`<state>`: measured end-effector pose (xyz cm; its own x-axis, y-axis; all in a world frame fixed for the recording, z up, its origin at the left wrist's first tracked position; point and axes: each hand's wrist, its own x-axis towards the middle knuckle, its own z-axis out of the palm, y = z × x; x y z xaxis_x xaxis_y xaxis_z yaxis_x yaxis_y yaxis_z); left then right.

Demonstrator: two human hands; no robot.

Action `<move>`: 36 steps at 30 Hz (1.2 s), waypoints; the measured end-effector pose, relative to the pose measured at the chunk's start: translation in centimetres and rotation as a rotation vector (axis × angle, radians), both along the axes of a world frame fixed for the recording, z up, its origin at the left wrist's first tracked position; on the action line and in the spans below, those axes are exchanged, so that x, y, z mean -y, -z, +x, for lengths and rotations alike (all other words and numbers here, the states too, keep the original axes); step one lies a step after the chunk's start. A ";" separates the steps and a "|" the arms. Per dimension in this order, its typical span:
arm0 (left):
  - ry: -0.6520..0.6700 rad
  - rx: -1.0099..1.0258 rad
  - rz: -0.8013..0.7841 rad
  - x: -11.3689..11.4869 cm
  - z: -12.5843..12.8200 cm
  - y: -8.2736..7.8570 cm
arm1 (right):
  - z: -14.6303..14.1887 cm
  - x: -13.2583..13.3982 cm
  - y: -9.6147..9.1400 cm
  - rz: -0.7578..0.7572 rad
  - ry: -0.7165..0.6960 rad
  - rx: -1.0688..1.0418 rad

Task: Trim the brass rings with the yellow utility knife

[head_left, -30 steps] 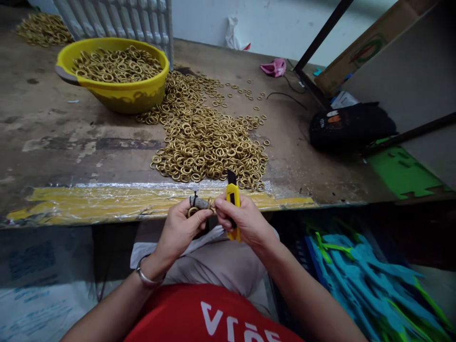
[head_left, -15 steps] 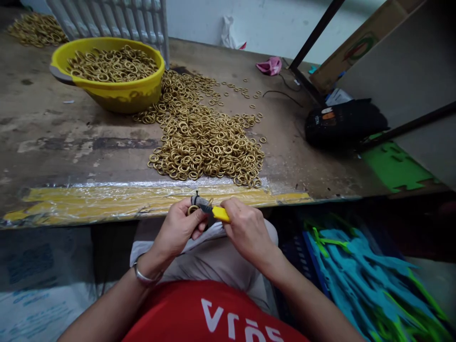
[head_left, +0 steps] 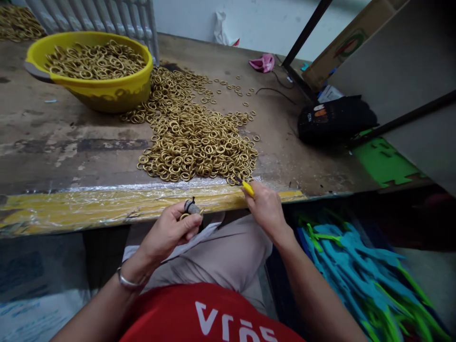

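Observation:
My left hand is closed over my lap, pinching a gold ring against a thumb wrapped in grey tape with a black tie. My right hand grips a yellow utility knife and reaches to the table's front edge. The knife's dark blade tip touches the near rim of a big heap of gold rings spread over the worn wooden table.
A yellow basin full of rings stands at the back left. A black pouch lies at the right, a pink object behind. Taped yellow strip lines the front edge. Blue and green foam pieces pile on the floor at right.
My right hand has left the ring in my left hand and moved forward and right with the knife to the heap's edge. The left hand stayed over my lap.

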<state>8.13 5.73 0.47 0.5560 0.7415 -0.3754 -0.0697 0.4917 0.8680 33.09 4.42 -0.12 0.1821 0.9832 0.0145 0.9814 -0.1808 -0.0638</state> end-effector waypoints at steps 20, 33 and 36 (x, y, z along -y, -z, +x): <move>-0.157 0.247 -0.300 -0.7 1.4 1.1 | -3.8 -2.8 -0.1 0.041 0.013 -1.081; -0.117 0.391 -0.251 0.0 1.6 0.2 | -8.6 0.8 0.2 -0.067 0.182 -1.803; -0.130 0.339 -0.251 0.4 1.3 0.0 | -8.1 1.4 -0.8 0.016 -0.010 -1.472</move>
<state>9.44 5.35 0.49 0.5869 0.7227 -0.3650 -0.4053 0.6525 0.6403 24.95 2.98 0.67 0.0353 0.9861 -0.1626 0.0328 -0.1638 -0.9860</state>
